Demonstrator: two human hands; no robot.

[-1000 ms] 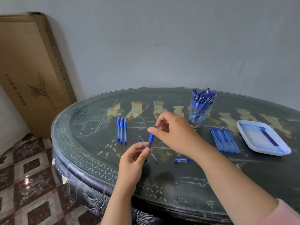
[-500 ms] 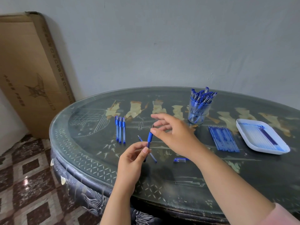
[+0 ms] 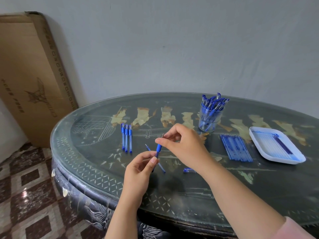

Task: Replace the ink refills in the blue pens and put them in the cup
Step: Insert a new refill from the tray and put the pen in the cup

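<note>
**Blue pen clamped between both grips**

The blue pen (image 3: 158, 149) stands nearly upright above the worktop (image 3: 181, 187). The left grip (image 3: 140, 168) is clamped on its lower barrel; the right grip (image 3: 183, 145) pinches its tip end. The pen is light, stiff and smooth, so I judge the blue sleeve the safest place to hold. A loose refill (image 3: 162, 167) lies just behind the left grip; the cup (image 3: 209, 118) stands well beyond the right grip.

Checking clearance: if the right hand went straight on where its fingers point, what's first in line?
Likely the three pens lying side by side; the right hand looks raised, so it may pass above them.
</note>
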